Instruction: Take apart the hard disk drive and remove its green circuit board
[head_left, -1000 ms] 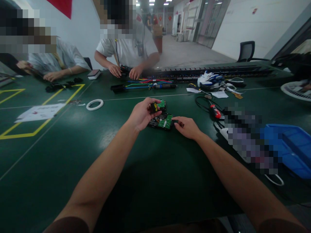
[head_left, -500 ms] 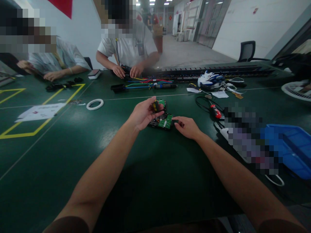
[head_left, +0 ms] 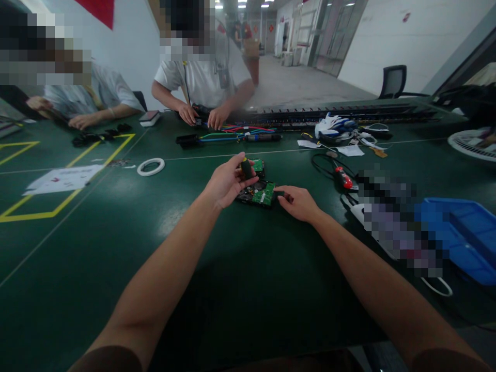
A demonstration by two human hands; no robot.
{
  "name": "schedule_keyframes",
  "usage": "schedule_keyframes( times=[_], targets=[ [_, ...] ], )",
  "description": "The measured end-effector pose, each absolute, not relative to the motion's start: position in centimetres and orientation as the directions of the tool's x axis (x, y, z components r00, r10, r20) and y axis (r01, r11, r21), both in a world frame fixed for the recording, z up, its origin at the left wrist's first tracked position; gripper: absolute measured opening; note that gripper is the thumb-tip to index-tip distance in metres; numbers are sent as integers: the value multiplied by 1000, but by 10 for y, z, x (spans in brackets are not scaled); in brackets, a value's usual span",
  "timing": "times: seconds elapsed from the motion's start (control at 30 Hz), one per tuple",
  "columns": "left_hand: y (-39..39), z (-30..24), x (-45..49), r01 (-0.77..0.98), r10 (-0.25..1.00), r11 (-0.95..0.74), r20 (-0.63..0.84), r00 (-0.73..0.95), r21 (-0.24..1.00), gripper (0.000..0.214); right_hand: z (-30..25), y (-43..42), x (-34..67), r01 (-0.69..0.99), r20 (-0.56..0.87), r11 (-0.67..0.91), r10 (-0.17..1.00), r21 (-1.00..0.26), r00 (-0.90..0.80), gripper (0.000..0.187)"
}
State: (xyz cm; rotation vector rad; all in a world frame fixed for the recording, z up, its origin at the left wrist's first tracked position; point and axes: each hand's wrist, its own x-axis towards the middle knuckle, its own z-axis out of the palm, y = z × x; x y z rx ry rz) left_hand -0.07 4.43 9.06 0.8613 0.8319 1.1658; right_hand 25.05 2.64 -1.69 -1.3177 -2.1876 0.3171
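A hard drive [head_left: 265, 194] with a green circuit board facing up lies on the green table between my hands. My left hand [head_left: 228, 182] is closed around the black and yellow handle of a screwdriver [head_left: 246, 168], held upright above the drive's left part. Its tip is too small to make out. My right hand [head_left: 297, 202] has curled fingers, with the index finger and thumb at the right edge of the drive; a small dark patch shows between them. Just behind, a second green-boarded drive [head_left: 258, 165] is partly hidden by my left hand.
A red-handled screwdriver [head_left: 342, 177] and a blue tray [head_left: 465, 237] lie to the right. White-blue gloves [head_left: 333, 126] and coloured cables [head_left: 232, 135] are further back. At left are a white ring [head_left: 151, 167] and papers [head_left: 64, 179]. Two co-workers sit across the table.
The screwdriver handle has turned in my left fingers, so its yellow marking shows differently. My left hand has shifted slightly left; my right hand stays at the drive's edge.
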Motion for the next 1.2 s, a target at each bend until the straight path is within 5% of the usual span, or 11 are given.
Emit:
schedule_keyframes(
  times=[0.37, 0.53, 0.87, 1.2],
  targets=[
    [40, 94, -1, -281, 965, 124, -50, 257, 952, 33, -16, 26, 251, 746, 337, 487, 869, -455, -362, 33],
    [43, 93, -6, -136, 987, 16, 6, 160, 991, 34, -18, 27, 250, 752, 336, 476, 875, -456, -350, 33],
    [41, 97, -6, -277, 946, 245, -167, 277, 929, 42, -18, 27, 251, 742, 340, 484, 871, -464, -356, 34],
    [42, 97, -11, -223, 927, 254, -171, 333, 941, 39, -16, 26, 250, 745, 336, 483, 871, -460, -358, 33]
  ],
)
